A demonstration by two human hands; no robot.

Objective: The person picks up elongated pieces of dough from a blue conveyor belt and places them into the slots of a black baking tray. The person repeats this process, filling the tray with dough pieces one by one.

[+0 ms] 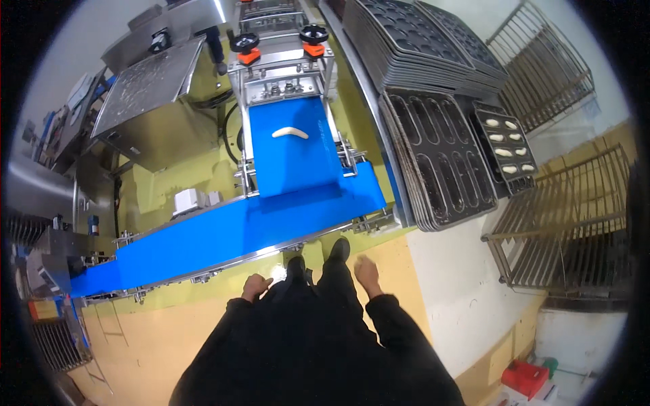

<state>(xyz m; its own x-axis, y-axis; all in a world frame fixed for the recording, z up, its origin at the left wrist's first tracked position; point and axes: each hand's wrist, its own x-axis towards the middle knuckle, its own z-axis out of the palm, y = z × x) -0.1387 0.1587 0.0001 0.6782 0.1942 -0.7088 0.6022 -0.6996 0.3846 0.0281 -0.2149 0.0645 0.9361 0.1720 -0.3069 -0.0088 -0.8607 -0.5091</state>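
Observation:
My left hand (256, 287) hangs by my body, in front of the near edge of the blue conveyor belt (196, 233). Its fingers are curled, the thumb points out, and nothing shows in it. Lower than the belt's right end, my right hand (367, 276) is loosely closed and also holds nothing I can see. Neither hand touches the machine. One pale, curved piece of dough (290, 132) lies on the short blue feed belt (291, 166), which runs down from the moulding machine (281, 61) to the cross belt.
On the right stand a stack of dark baking trays with long hollows (440, 159), a smaller tray with several dough pieces (504, 145), and tall tray stacks (413, 34). Wire racks (575, 223) lean further right. A steel table (149, 88) stands at the back left.

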